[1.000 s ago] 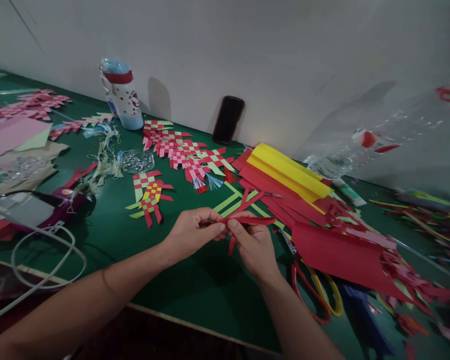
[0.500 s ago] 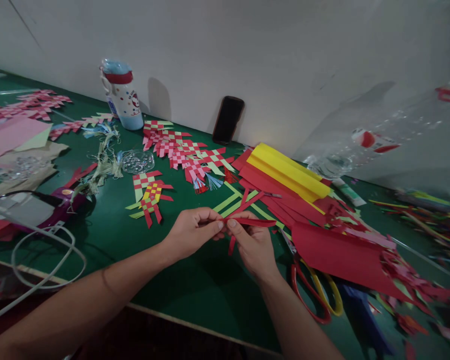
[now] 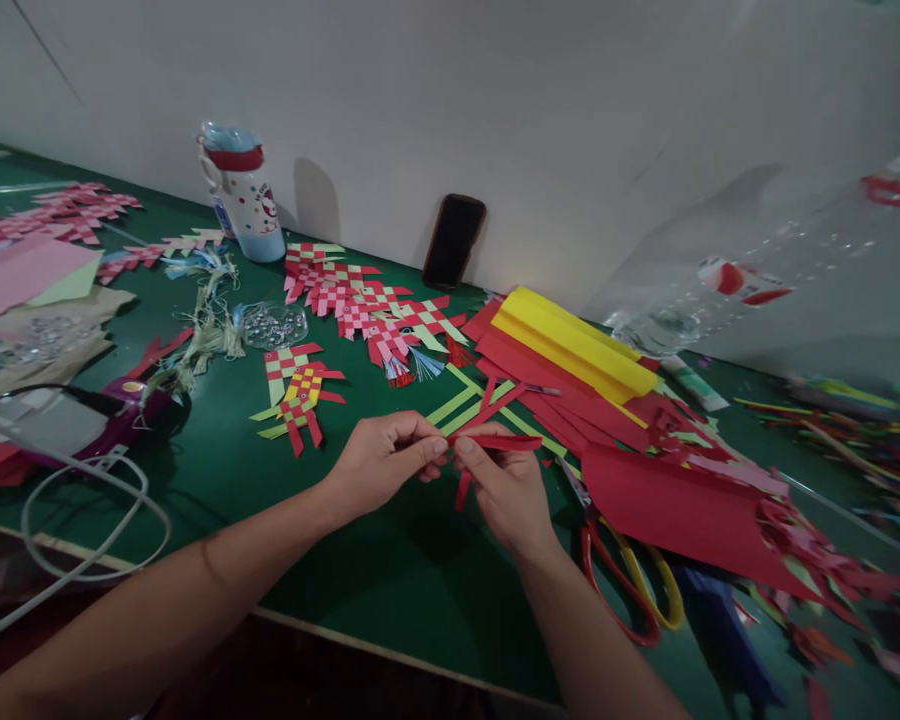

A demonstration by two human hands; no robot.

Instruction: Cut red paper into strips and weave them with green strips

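Note:
Both hands meet above the green table [image 3: 390, 580] near its front edge. My left hand [image 3: 386, 462] pinches the left end of a red paper strip [image 3: 502, 441] between thumb and fingers. My right hand [image 3: 504, 487] grips the same strip from below, thumb on top, and a short end of red strip hangs down between the two hands. Light green and red strips [image 3: 480, 400] lie crossed on the table just beyond my fingers.
Red-handled scissors [image 3: 622, 575] lie right of my right wrist beside red paper sheets [image 3: 675, 510] and folded yellow paper [image 3: 570, 340]. Woven red paper pieces [image 3: 367, 305], a small woven piece [image 3: 300, 395], a bottle [image 3: 244, 195], a phone [image 3: 454, 240], a white cable [image 3: 82, 520].
The hands stay almost in place. The red strip's free right end has drawn in slightly toward my right hand, and the view has shifted a little.

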